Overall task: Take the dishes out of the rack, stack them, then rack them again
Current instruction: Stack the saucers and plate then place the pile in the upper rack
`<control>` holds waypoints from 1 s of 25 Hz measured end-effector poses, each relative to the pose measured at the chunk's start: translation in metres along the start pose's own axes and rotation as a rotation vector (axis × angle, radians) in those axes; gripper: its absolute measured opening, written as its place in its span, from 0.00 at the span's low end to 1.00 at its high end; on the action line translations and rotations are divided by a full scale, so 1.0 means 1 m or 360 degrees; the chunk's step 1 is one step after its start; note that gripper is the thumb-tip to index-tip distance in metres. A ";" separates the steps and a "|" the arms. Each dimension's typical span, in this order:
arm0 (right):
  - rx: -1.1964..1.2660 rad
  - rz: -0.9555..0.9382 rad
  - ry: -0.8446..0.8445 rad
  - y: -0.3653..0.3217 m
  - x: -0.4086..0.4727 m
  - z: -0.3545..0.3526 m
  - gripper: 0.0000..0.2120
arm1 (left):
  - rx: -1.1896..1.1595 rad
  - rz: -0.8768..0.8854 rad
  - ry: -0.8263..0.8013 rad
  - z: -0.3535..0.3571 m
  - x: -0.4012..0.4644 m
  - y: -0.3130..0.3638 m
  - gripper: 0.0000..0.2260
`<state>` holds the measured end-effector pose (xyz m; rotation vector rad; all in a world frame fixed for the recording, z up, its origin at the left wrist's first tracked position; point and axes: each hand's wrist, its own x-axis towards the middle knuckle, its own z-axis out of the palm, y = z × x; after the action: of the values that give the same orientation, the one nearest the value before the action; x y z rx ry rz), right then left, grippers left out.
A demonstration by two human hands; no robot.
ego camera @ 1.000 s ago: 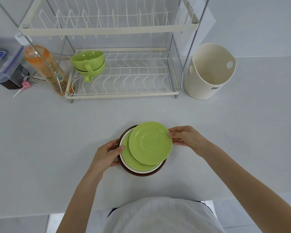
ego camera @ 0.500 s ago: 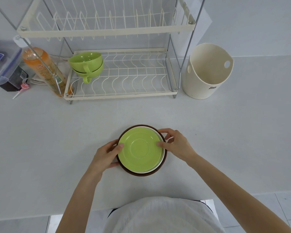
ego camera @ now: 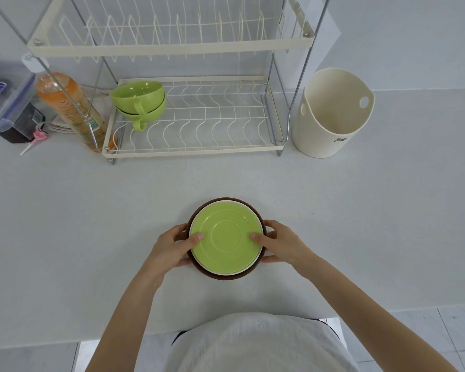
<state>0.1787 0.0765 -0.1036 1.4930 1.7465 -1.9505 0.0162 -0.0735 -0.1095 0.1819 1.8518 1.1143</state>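
A stack of dishes sits on the white counter in front of me: a brown plate at the bottom, a white one above it, green saucers on top. My left hand grips the stack's left side, thumb on the top saucer. My right hand grips the right side the same way. The two-tier cream wire rack stands behind. Two nested green cups rest at the left end of its lower tier. The upper tier holds nothing.
A cream utensil holder stands right of the rack. Left of the rack are an orange bottle, a clear lidded box and a small pink-tipped item. The counter's front edge runs just above my lap.
My right hand set the tilted green saucer flat onto the stack. Both hands then closed around the sides of the stack.
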 end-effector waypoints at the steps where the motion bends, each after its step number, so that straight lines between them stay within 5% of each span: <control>1: 0.0071 0.0033 -0.0001 0.000 0.001 0.001 0.25 | -0.0014 -0.0016 -0.0006 0.000 0.000 0.000 0.20; 10: 0.0109 -0.0045 0.0101 -0.001 0.000 -0.005 0.18 | -0.0106 -0.0060 -0.0005 0.005 0.002 0.002 0.22; 18: 0.0014 -0.0317 0.0180 -0.048 -0.022 -0.033 0.12 | -0.0110 0.0209 -0.0017 0.005 -0.008 0.054 0.18; 25: -0.0168 -0.0625 0.0167 -0.129 -0.055 -0.060 0.16 | -0.0065 0.0506 -0.0070 -0.014 -0.029 0.140 0.15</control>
<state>0.1562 0.1400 0.0335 1.3171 2.2962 -1.9316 -0.0222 -0.0175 0.0170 0.4869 1.7998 1.3512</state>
